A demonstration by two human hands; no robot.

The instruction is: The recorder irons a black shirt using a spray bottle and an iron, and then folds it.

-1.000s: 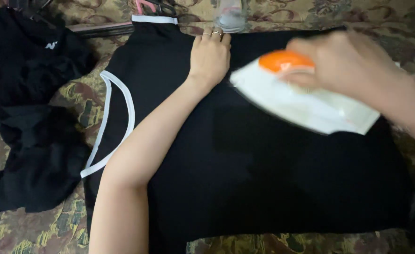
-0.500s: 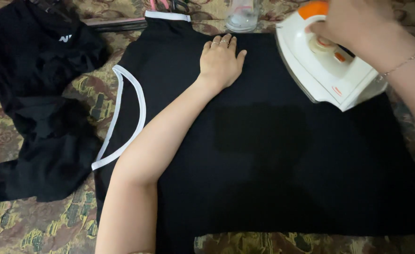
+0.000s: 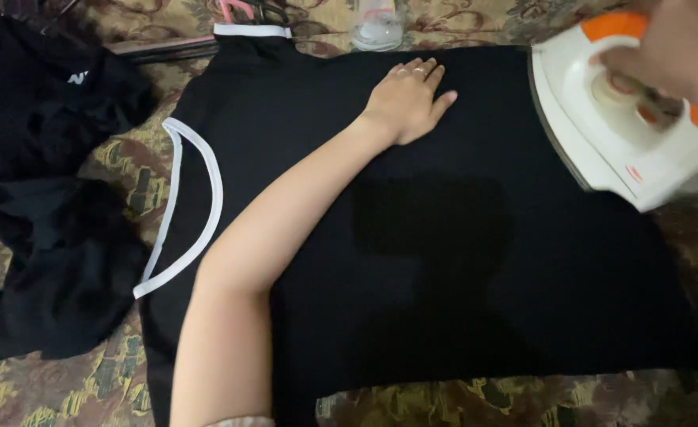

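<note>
A black shirt (image 3: 444, 261) with white-trimmed armholes lies spread flat on a patterned cloth. My left hand (image 3: 406, 99) rests flat on the shirt near its top edge, fingers apart, holding the fabric down. My right hand (image 3: 669, 55) grips the handle of a white and orange clothes iron (image 3: 618, 130), tilted and lifted over the shirt's right edge. A darker square patch (image 3: 428, 213) shows in the fabric below my left hand.
A pile of other black clothes (image 3: 41, 198) lies at the left. A clear plastic bottle (image 3: 377, 28) stands beyond the shirt's top edge, beside pink hangers (image 3: 242, 9). The brown floral cloth (image 3: 475, 399) covers the surface all around.
The iron has swung from the middle of the shirt out to its right edge and tipped up. My left hand has stayed flat on the fabric.
</note>
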